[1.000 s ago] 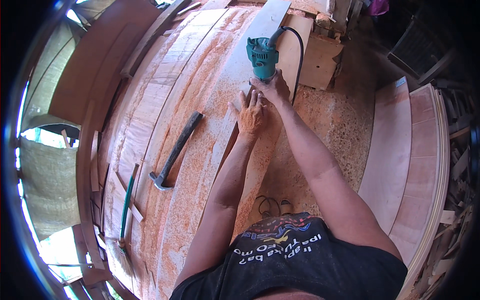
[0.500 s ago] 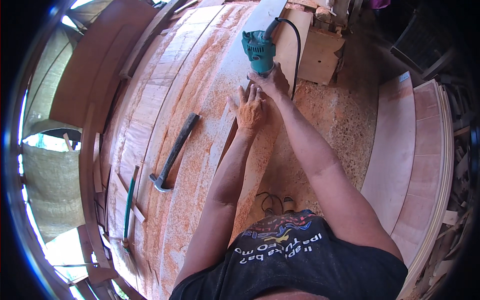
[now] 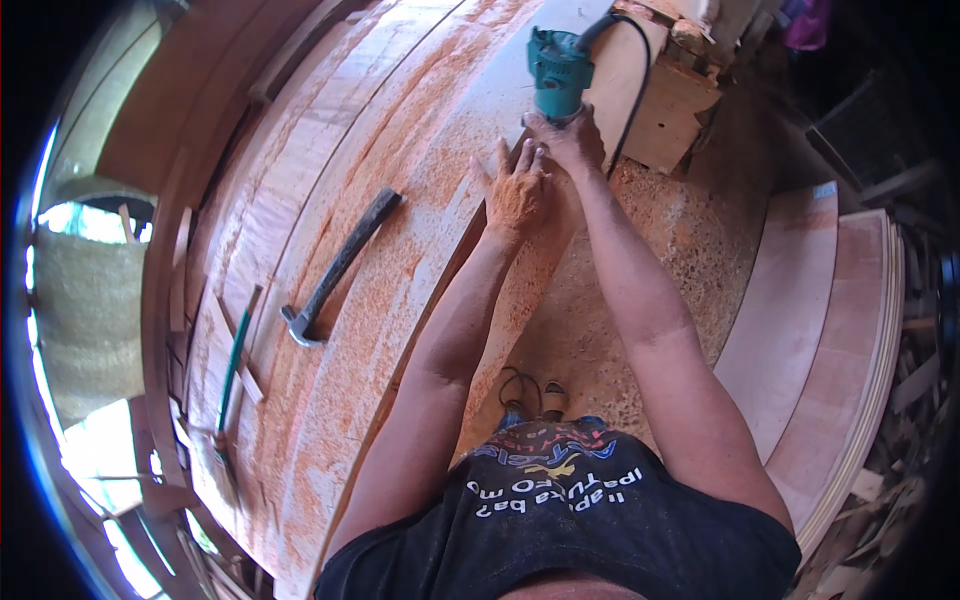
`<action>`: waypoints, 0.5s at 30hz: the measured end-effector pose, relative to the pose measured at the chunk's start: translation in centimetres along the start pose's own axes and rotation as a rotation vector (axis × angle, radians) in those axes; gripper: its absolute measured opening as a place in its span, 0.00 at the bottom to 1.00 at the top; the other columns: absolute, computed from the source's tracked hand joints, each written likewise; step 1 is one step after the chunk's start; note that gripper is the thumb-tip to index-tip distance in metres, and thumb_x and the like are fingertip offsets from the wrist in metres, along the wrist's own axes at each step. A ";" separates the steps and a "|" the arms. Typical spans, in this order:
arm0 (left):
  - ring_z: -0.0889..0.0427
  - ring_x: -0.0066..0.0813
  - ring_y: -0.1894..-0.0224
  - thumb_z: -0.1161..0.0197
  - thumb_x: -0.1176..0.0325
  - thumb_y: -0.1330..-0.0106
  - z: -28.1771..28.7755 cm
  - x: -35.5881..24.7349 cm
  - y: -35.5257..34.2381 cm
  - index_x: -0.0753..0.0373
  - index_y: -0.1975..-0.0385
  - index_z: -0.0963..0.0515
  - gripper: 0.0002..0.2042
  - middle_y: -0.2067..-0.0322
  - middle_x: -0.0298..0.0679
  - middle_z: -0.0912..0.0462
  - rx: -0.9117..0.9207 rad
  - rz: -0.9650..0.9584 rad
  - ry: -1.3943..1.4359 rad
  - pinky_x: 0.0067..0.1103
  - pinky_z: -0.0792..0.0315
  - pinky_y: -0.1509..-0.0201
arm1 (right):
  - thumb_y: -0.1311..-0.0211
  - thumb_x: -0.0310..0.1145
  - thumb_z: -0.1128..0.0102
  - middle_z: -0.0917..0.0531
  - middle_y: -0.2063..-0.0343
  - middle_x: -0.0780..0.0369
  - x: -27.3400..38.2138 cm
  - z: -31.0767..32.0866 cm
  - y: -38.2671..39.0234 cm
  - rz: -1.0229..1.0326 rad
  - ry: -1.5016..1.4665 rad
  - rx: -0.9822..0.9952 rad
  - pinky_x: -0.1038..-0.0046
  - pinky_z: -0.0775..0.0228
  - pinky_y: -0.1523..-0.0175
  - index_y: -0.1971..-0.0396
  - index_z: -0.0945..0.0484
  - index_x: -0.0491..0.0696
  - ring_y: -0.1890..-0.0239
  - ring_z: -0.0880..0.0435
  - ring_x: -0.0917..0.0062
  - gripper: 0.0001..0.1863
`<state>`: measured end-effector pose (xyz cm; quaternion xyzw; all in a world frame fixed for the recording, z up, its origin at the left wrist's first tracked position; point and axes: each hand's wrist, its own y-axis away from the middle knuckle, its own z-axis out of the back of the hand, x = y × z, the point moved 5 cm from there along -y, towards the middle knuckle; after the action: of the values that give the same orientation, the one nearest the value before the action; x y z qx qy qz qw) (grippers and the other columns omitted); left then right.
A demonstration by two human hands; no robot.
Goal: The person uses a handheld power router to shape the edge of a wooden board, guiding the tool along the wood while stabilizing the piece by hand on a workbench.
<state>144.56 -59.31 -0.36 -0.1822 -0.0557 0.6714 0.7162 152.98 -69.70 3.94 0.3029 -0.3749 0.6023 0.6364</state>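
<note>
A teal trim router (image 3: 560, 70) with a dark cord stands upright on a long pale wooden board (image 3: 440, 225). My right hand (image 3: 574, 142) is wrapped round the router's lower body; its base is mostly hidden by the fingers. Just below and to the left, my left hand (image 3: 516, 203) lies on the wood with fingers spread, its back dusted with orange sawdust. No object shows in that hand. A claw hammer (image 3: 342, 268) with a dark handle rests on the sawdust-covered bench to the left of my left forearm.
A brush with a green handle (image 3: 234, 362) lies at the bench's left side beside a thin wood strip. Curved plywood sheets (image 3: 800, 330) are stacked at the right. A wooden box (image 3: 670, 112) stands beyond the router's cord. Sawdust covers much of the floor (image 3: 680, 235).
The whole view has shifted and turned a little, so the router, hands and hammer appear displaced. Both hands keep the same hold and position relative to the router.
</note>
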 end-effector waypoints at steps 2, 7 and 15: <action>0.52 0.52 0.28 0.51 0.54 0.31 -0.3 0.2 0.0 0.55 0.37 0.33 0.24 0.33 0.35 0.38 -0.030 0.023 0.024 0.68 0.68 0.37 | 0.64 0.63 0.26 0.17 0.57 0.57 -0.2 -0.2 -0.4 0.021 -0.009 -0.025 0.60 0.25 0.51 0.48 0.32 0.48 0.56 0.17 0.61 0.46; 0.51 0.48 0.28 0.53 0.51 0.31 -0.2 0.2 0.0 0.57 0.37 0.34 0.26 0.33 0.35 0.39 -0.079 -0.011 -0.055 0.64 0.66 0.34 | 0.62 0.55 0.22 0.17 0.61 0.55 -2.5 -2.4 -2.5 0.019 -0.389 0.128 0.69 0.19 0.62 0.53 0.33 0.41 0.67 0.14 0.68 0.43; 0.51 0.44 0.27 0.52 0.48 0.32 2.2 -2.9 7.6 0.66 0.36 0.38 0.32 0.32 0.47 0.43 0.040 -0.077 0.125 0.48 0.65 0.27 | 0.49 0.37 0.25 0.18 0.65 0.66 -3.6 -0.7 -4.1 0.321 -0.406 -0.021 0.76 0.28 0.56 0.61 0.23 0.45 0.63 0.20 0.80 0.20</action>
<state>136.44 -61.50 -0.41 -0.2068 -0.0043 0.6317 0.7471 157.20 -71.48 0.79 0.3476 -0.5444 0.6186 0.4474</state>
